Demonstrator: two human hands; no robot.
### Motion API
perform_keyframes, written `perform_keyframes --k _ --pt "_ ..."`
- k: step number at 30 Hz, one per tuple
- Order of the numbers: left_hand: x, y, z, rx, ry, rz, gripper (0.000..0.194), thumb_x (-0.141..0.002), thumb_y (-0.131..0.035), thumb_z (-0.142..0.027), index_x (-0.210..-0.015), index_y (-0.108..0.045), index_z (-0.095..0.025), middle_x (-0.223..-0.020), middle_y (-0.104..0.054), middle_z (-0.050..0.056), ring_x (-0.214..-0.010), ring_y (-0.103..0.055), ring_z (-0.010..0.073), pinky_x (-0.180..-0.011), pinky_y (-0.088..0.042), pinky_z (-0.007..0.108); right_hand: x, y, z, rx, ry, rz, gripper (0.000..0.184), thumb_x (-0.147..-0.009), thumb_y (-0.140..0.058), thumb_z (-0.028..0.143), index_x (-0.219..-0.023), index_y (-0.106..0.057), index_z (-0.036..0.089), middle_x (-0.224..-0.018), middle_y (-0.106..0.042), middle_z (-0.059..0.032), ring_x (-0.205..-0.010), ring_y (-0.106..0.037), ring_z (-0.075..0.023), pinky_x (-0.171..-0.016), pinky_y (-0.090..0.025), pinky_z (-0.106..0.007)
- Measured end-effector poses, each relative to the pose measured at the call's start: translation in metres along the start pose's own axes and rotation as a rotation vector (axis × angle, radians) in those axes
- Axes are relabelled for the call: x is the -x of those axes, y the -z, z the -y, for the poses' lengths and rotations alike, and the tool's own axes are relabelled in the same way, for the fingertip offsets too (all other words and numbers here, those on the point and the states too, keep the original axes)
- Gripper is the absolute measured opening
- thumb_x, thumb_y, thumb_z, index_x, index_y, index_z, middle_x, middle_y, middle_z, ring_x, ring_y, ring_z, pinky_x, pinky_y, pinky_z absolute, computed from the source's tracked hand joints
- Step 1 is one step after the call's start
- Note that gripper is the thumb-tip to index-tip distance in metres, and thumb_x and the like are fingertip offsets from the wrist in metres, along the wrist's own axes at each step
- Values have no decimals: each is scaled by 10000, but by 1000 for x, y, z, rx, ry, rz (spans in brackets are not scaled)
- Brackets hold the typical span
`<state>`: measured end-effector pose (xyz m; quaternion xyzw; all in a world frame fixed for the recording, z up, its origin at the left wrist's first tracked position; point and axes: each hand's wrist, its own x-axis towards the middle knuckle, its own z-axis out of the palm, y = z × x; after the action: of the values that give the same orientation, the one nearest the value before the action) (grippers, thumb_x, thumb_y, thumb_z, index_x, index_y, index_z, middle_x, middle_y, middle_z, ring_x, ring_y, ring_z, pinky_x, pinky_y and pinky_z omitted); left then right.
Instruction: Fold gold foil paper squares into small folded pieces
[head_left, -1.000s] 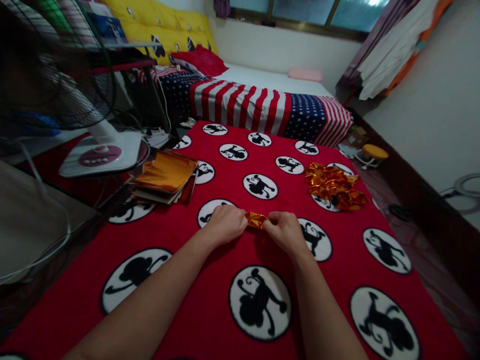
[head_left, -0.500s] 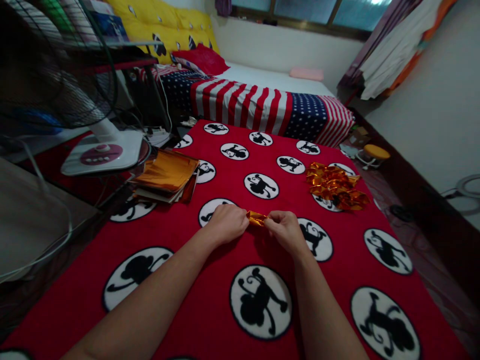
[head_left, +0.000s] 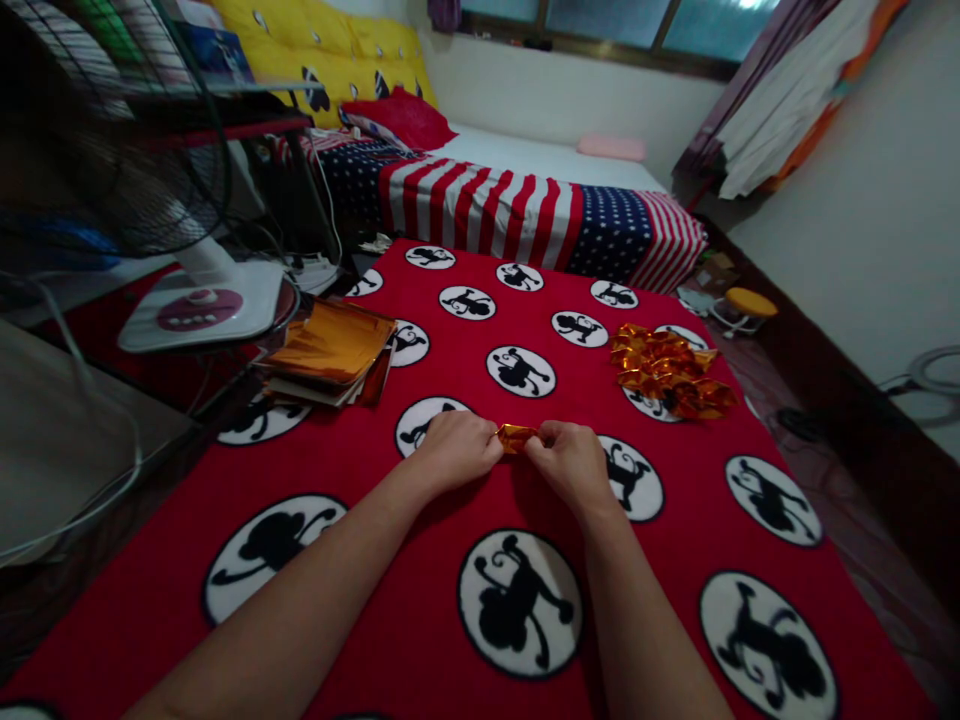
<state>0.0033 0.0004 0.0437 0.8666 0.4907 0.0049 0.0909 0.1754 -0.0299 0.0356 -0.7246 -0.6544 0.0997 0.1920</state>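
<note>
Between my two hands is a small folded piece of shiny gold foil paper [head_left: 517, 438]. My left hand [head_left: 461, 447] is closed on its left end, and my right hand [head_left: 570, 460] pinches its right end with the thumb on the near side. Both ends of the foil are hidden by my fingers. On the left side of the red cloth lies a stack of flat gold foil paper sheets [head_left: 334, 340]. A pile of folded gold foil pieces [head_left: 667, 370] rests toward the far right.
A red cloth with monkey prints [head_left: 622, 620] covers the surface before me. At left stands a white fan base [head_left: 247, 300] beside a cabinet. Beyond is a bed with a flag-patterned cover [head_left: 487, 205]. A yellow-topped stool [head_left: 752, 303] stands on the floor at right.
Both hands keep hold of the foil. My left hand has shifted slightly to the right, and less of the foil shows between my hands.
</note>
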Motion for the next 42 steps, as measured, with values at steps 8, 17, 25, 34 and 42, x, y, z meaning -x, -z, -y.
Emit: perform_keyframes --k 8,17,25,34,42 --pt "-1 -2 4 13 46 -4 399 -874 -347 -328 -866 -723 -195 -842 -724 121 -804 -680 263 -686 -461 332 1 4 2 -50 56 81 259 -734 -532 293 -500 -528 180 -462 -486 4 -470 -379 -104 -501 -182 -270" --pt "-1 1 9 20 37 -4 405 -871 -342 -319 -857 -725 -189 -843 -724 126 -800 -672 254 -683 -439 327 1 7 3 -129 57 163 269 -727 -515 262 -470 -477 190 -441 -384 28 -465 -355 -106 -488 -170 -269" --pt "-1 2 11 12 24 8 402 -871 -348 -323 -853 -725 -185 -842 -723 127 -805 -670 252 -678 -428 322 2 6 4 -161 44 164 262 -719 -507 249 -465 -471 194 -428 -401 24 -459 -361 -109 -486 -177 -269" --pt "1 6 10 14 -3 41 393 -874 -354 -328 -842 -722 -194 -839 -725 123 -812 -674 258 -686 -439 323 1 8 5 -166 -27 180 256 -700 -510 239 -449 -490 194 -409 -444 13 -444 -395 -111 -475 -184 -262" --pt "1 11 8 49 19 57 391 -869 -355 -320 -840 -721 -187 -856 -727 131 -813 -674 262 -684 -437 329 1 8 4 -218 -23 214 254 -705 -503 235 -456 -492 190 -409 -469 10 -434 -406 -107 -469 -188 -259"
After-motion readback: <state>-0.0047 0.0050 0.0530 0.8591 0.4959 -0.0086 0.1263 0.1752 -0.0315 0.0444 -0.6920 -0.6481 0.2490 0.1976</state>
